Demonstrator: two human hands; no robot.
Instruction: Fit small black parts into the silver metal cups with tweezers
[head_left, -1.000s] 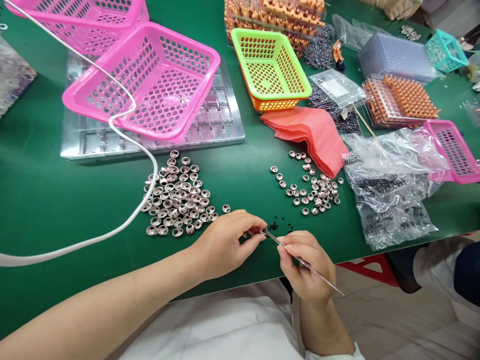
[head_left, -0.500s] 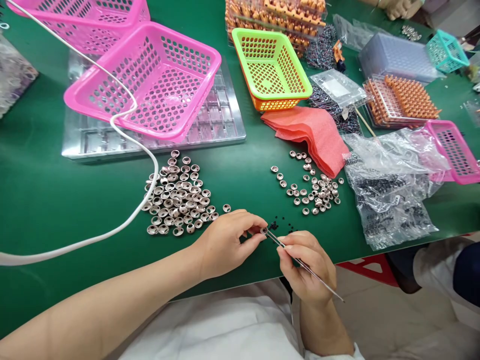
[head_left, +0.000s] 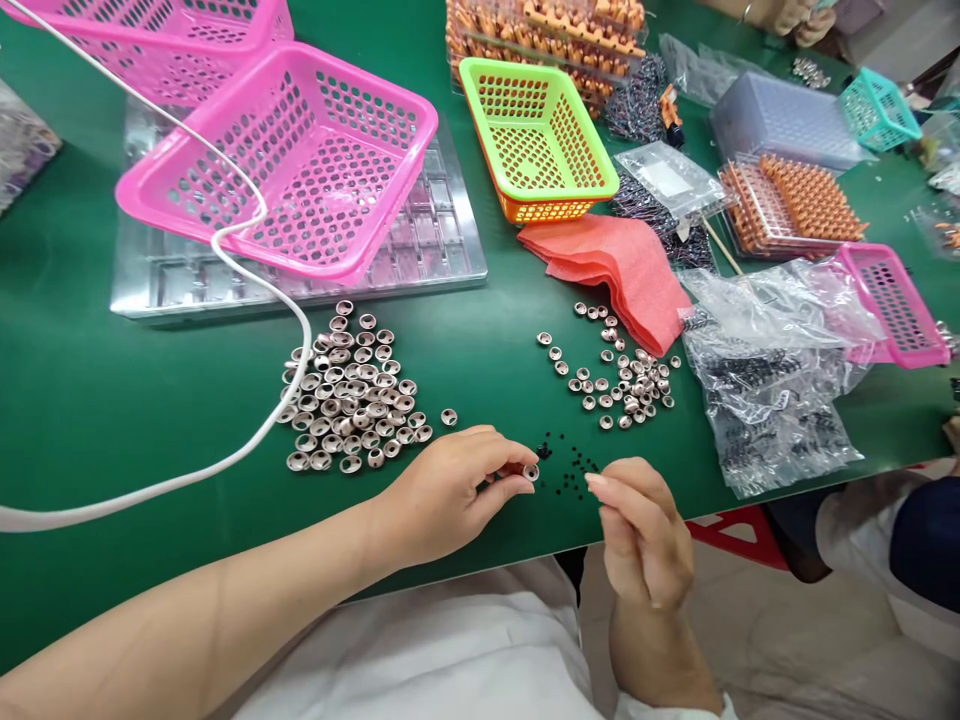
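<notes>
Between the thumb and fingertips of my left hand (head_left: pixel 450 490) is a small round metal cup (head_left: pixel 531 472) with a hole, held just over the table. My right hand (head_left: pixel 649 530) is apart from it to the right, its fingers curled together. No tweezers show there now, and what those fingers hold, if anything, is hidden. Small black bits (head_left: pixel 576 470) lie scattered on the table between both hands. A pile of larger metal cups (head_left: pixel 360 390) lies beyond my left forearm. A group of smaller metal cups (head_left: pixel 637 385) lies beyond my right hand.
A pink basket (head_left: pixel 300 160) rests on a metal tray (head_left: pixel 457 220), with a white cable (head_left: pixel 300 330) across it. Farther back are a green basket (head_left: pixel 600 185), red cloths (head_left: pixel 615 260), plastic bags (head_left: pixel 780 400) and orange parts (head_left: pixel 814 200). Another person's hand (head_left: pixel 810 20) is at the far right.
My right hand has drawn back to the right from the metal cup, and the tweezers it held are out of sight. More black bits show. My left hand keeps its pinch.
</notes>
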